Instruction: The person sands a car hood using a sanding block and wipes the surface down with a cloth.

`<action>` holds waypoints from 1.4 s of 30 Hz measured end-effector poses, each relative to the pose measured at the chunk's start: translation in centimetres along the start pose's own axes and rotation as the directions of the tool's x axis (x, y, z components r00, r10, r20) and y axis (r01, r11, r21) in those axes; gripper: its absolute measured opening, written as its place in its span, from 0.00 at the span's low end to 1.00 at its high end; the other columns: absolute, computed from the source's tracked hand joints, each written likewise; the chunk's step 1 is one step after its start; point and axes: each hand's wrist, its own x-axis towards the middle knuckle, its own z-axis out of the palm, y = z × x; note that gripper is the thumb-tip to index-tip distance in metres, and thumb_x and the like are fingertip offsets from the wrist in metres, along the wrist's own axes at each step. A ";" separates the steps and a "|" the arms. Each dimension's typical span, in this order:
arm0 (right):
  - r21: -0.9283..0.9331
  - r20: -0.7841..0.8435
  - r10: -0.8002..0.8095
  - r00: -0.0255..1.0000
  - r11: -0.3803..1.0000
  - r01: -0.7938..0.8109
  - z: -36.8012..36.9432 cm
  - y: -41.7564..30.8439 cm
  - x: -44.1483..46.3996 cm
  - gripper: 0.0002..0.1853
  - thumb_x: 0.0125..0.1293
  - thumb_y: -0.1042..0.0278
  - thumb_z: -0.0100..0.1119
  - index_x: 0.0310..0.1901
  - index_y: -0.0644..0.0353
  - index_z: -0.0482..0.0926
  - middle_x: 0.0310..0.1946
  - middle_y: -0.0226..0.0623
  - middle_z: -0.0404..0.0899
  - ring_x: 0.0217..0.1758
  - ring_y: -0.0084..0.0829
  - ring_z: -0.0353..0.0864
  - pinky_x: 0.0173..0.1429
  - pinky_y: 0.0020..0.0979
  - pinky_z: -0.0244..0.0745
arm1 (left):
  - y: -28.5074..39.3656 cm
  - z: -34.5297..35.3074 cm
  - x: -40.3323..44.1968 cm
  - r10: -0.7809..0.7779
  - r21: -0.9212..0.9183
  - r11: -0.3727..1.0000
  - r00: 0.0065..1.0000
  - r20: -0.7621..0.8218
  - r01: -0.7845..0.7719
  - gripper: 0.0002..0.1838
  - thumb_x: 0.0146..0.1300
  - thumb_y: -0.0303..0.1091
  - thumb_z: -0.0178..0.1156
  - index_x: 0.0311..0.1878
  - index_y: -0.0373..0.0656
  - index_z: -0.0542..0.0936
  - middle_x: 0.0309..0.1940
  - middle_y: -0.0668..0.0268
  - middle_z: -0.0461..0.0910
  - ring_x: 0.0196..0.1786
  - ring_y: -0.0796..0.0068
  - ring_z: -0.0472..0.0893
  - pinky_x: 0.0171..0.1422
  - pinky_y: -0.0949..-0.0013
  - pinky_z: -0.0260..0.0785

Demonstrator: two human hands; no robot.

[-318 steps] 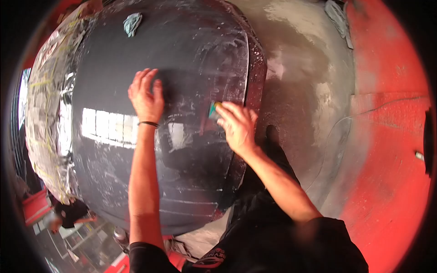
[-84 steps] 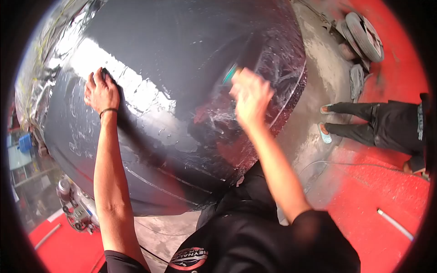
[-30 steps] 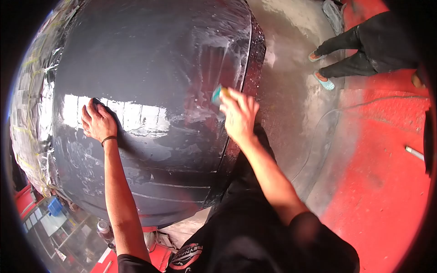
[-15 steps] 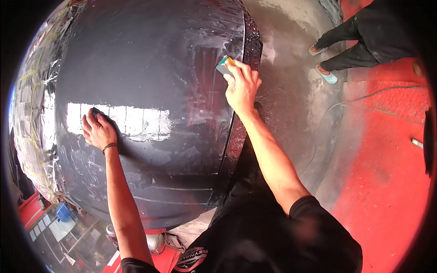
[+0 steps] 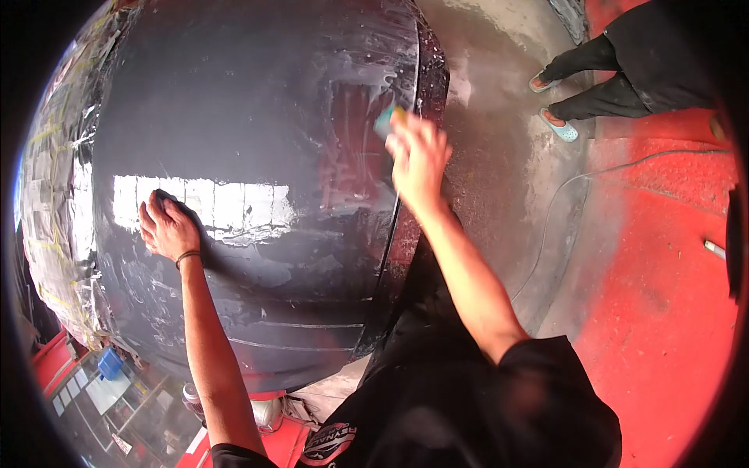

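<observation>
A large, curved, dark grey car panel (image 5: pixel 226 117) fills the left and middle of the head view, wet and streaked with whitish residue. My left hand (image 5: pixel 168 226) lies palm down on it, fingers stretched, beside a bright window reflection. Near the panel's right edge, my right hand (image 5: pixel 419 160) grips a small sanding block (image 5: pixel 385 121), teal and yellow, against the surface. Motion blurs both the block and the fingers around it, and the block's underside is hidden.
Paper and plastic masking (image 5: pixel 55 187) covers the car on the left. A person in dark trousers (image 5: pixel 601 86) stands at upper right on the red and grey floor. A thin cable (image 5: pixel 562 187) crosses that floor. A glass case (image 5: pixel 109 398) with a blue object stands at lower left.
My right hand and the sanding block have shifted a little down the panel, towards me, and are now blurred. My left hand rests in the same place.
</observation>
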 end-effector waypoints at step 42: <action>0.016 0.113 -0.247 0.962 0.969 0.247 1.7 -0.5 7.4 0.26 0.69 0.64 0.76 0.68 0.33 0.89 0.69 0.21 0.86 0.63 0.34 0.80 0.70 0.48 0.66 | 1.8 -1.4 -0.3 0.027 0.033 0.999 0.999 -0.030 -0.026 0.25 0.84 0.49 0.53 0.79 0.64 0.78 0.83 0.62 0.72 0.84 0.53 0.68 0.86 0.41 0.58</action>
